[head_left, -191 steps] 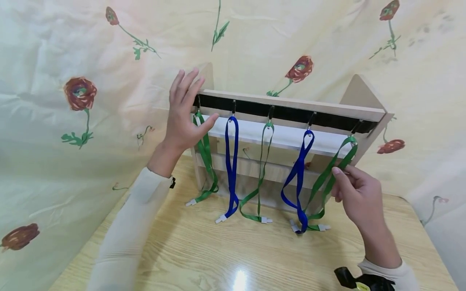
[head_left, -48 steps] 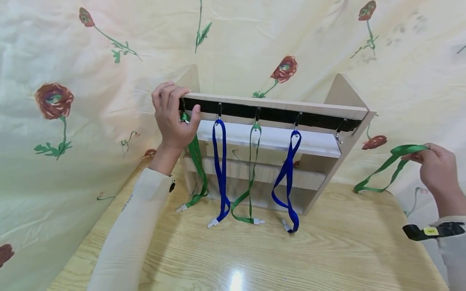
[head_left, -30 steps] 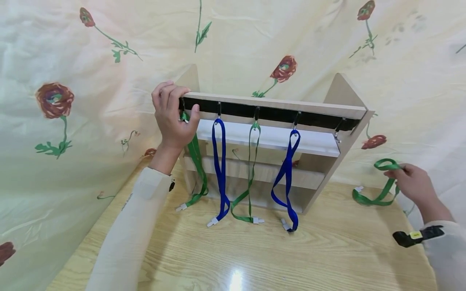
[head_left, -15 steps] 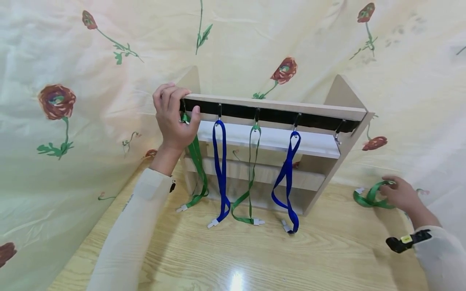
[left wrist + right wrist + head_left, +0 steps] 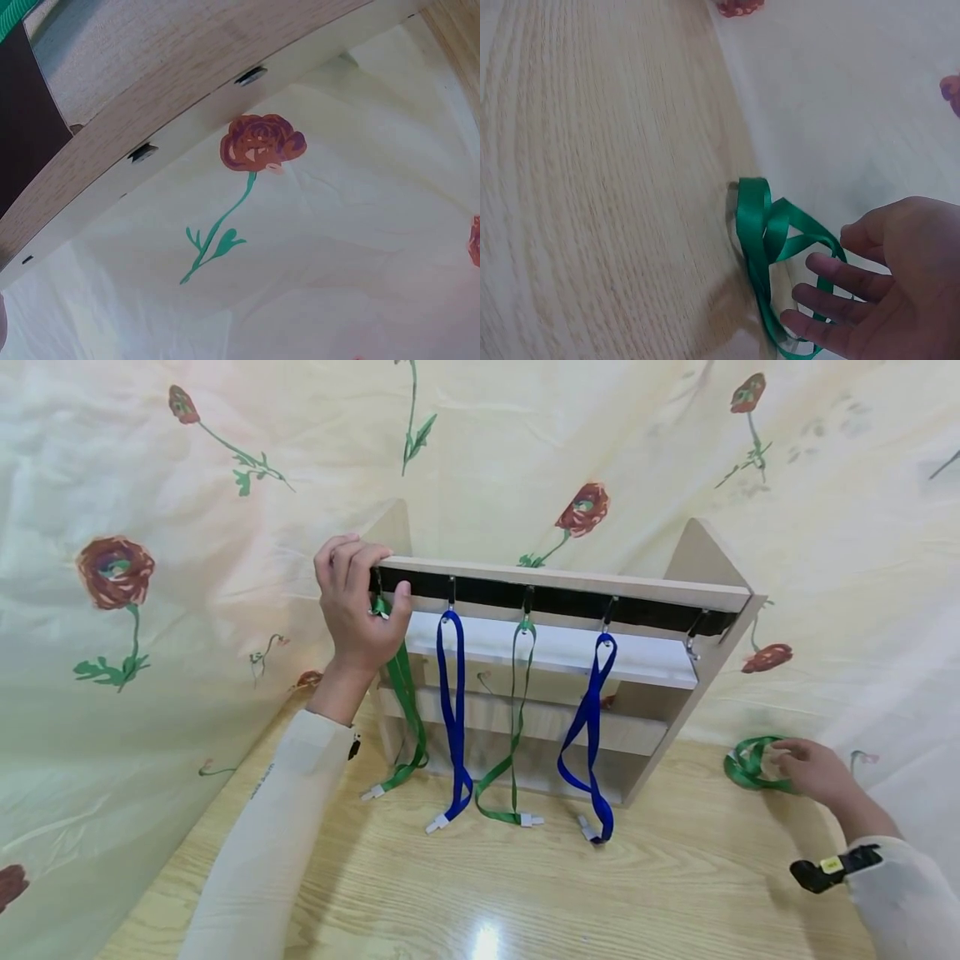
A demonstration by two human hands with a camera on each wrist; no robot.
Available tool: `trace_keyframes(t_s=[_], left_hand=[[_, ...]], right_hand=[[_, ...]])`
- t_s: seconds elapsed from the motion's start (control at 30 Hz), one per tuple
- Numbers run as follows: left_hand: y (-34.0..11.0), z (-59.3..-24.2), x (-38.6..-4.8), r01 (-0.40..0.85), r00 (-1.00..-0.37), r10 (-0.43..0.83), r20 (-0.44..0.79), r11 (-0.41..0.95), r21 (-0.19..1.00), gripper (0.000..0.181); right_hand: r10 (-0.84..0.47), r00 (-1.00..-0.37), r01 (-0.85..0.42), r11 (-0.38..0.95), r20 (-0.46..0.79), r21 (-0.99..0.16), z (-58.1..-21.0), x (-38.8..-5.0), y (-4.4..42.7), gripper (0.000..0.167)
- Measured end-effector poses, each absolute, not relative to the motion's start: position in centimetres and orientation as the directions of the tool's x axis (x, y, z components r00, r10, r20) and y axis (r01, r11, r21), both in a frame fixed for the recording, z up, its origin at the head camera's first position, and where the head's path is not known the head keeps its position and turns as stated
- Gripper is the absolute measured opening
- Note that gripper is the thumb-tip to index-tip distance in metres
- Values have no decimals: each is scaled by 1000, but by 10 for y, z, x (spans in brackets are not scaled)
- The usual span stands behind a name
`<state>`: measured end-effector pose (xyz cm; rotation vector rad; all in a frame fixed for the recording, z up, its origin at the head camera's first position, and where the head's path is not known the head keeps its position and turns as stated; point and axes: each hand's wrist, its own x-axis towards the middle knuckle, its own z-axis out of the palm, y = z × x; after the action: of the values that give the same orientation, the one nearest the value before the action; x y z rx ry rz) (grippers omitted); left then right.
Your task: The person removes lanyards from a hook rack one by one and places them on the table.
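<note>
In the head view my left hand grips the upper left corner of a wooden shelf unit, fingers over the top edge and thumb in front. Beside that thumb a green lanyard hangs from a hook. My right hand is at the table's far right, next to a loosely coiled green lanyard lying on the wood. The right wrist view shows its fingers loosely extended and spread against the green loops, without closing round them. The left wrist view shows the unit's board edge.
A blue lanyard, a thin green lanyard and another blue lanyard hang from the unit's black strip. The rightmost hook is bare. Flowered cloth stands behind the wooden table.
My right hand has taken the green lanyard off the rightmost hook, carried it right, lowered it onto the table and let go. My left hand has closed over the unit's corner.
</note>
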<state>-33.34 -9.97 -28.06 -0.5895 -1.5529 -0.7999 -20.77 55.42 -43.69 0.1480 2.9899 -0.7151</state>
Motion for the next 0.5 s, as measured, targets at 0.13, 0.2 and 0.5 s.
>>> trace_keyframes(t_s=[0.13,0.2,0.5], left_hand=[[-99,-281,-333,762,-142,-80,987,627,160,43],[-99,-281,-334,763,-140,-80,987,627,159,42],[-98,-280,-334,764,-134,-84,987,625,157,42]], right_hand=[[101,-993,116,880,-59,-460,-435,-205,549,53],[118,-992,129,869,-52,-478,-434,-205,546,55],[151,-988,104,824,40,-557,-429,-204,528,53]])
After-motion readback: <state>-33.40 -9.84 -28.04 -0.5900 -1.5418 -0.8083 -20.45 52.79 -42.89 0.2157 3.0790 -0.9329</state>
